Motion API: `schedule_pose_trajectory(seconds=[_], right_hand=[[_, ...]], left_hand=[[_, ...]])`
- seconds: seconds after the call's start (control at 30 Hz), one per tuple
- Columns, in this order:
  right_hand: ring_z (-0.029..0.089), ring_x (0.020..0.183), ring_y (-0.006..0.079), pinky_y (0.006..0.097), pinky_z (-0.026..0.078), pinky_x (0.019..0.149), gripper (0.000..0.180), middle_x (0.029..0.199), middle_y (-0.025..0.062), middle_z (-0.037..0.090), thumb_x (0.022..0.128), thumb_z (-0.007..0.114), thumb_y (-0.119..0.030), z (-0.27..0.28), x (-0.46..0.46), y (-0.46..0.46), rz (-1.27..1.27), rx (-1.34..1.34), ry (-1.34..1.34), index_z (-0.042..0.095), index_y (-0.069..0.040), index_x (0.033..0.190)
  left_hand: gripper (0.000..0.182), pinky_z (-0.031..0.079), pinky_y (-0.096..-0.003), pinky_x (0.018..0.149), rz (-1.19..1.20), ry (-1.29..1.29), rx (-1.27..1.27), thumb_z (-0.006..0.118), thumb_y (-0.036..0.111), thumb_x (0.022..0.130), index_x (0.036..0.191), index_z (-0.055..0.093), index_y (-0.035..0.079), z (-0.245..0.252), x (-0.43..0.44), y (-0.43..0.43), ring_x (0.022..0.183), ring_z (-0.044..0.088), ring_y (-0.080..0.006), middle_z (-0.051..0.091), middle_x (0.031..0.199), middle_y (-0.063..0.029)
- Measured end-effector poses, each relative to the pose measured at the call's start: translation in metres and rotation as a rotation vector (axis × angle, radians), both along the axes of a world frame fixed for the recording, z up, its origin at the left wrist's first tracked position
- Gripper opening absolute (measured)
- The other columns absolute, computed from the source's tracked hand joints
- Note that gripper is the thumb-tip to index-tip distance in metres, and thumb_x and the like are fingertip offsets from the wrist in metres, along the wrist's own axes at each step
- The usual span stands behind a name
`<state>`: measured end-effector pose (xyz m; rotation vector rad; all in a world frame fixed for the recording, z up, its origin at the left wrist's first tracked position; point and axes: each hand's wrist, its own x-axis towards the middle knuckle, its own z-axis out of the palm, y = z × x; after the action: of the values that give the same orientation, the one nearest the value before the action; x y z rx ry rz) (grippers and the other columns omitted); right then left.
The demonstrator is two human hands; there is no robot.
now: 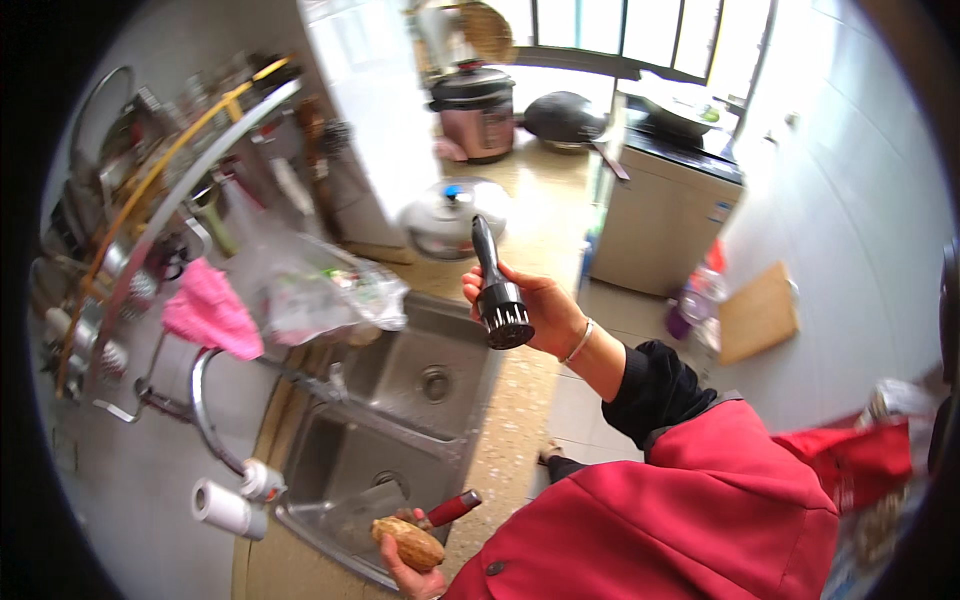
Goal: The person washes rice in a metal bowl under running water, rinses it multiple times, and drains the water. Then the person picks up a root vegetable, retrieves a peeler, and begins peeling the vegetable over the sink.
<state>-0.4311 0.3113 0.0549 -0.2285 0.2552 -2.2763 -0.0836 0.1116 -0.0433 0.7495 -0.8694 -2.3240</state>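
Note:
My right hand (555, 309) is raised over the counter beside the sink, its fingers around a black needle meat tenderizer (504, 304). The tool's slim handle points away from me, and its round head with pale prongs faces toward me. Low in the view, my left hand (409, 579) holds a brown, rough-skinned tuber (411, 544) above the near sink basin. Against the tuber lies a knife with a red handle (454, 508); its broad blade (364, 510) is blurred over the basin. Fingertips show between tuber and knife, so the left hand seems to hold both.
The double steel sink (450, 450) has a curved faucet (201, 397) at its wall side. A plastic bag (322, 292) and a pink cloth (211, 309) hang from a loaded rack (161, 202). Farther along the counter (540, 191) stand a steel lidded pot (454, 217) and an electric cooker (474, 116).

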Motion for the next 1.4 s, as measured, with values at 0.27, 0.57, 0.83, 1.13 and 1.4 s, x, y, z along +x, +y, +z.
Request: schedule_pose_trajectory(seconds=[0.27,0.57,0.83,1.13,1.4], right_hand=[[0.061,0.113,0.0289,0.0409,0.053,0.097,0.036,0.124,0.0224,0.058,0.098,0.054,-0.022,0.02,0.149,0.156,-0.725,0.113,-0.065,0.051,0.008,0.117],[0.067,0.098,0.0236,0.0408,0.053,0.09,0.026,0.104,0.007,0.07,0.092,0.066,-0.03,0.033,0.307,0.284,-1.307,0.227,-0.093,0.063,-0.009,0.106],[0.067,0.098,0.0228,0.0399,0.054,0.089,0.025,0.104,0.0067,0.07,0.091,0.066,-0.033,0.038,0.395,0.362,-1.605,0.226,-0.12,0.065,-0.01,0.099],[0.067,0.102,0.0216,0.0381,0.053,0.092,0.031,0.109,0.0059,0.07,0.094,0.061,-0.036,0.052,0.466,0.415,-1.727,0.235,-0.048,0.066,-0.009,0.108],[0.067,0.103,0.0279,0.0443,0.054,0.091,0.033,0.113,0.0122,0.068,0.095,0.058,-0.037,0.063,0.514,0.442,-1.815,0.209,-0.064,0.064,-0.008,0.11]], left_hand=[[0.051,0.049,-0.0405,0.094,-0.463,0.059,0.026,0.066,0.04,0.089,0.126,0.052,0.007,-0.011,-0.002,0.004,0.109,0.06,-0.0282,0.061,0.116,-0.0078],[0.051,0.045,-0.0366,0.095,-0.777,0.128,-0.079,0.063,0.042,0.089,0.125,0.053,0.007,0.014,-0.022,0.062,0.11,0.058,-0.0256,0.061,0.116,-0.0076],[0.045,0.047,-0.0301,0.084,-1.053,0.217,-0.081,0.057,0.041,0.092,0.121,0.053,0.007,0.041,-0.035,0.152,0.106,0.059,-0.022,0.06,0.109,-0.0085],[0.043,0.047,-0.0325,0.085,-1.208,0.193,-0.099,0.059,0.041,0.091,0.116,0.055,0.007,0.041,-0.034,0.236,0.103,0.061,-0.0251,0.061,0.106,-0.0082],[0.043,0.046,-0.0348,0.091,-1.364,0.181,0.001,0.058,0.04,0.093,0.121,0.053,0.007,0.045,-0.038,0.284,0.11,0.059,-0.0286,0.06,0.111,-0.0084]])
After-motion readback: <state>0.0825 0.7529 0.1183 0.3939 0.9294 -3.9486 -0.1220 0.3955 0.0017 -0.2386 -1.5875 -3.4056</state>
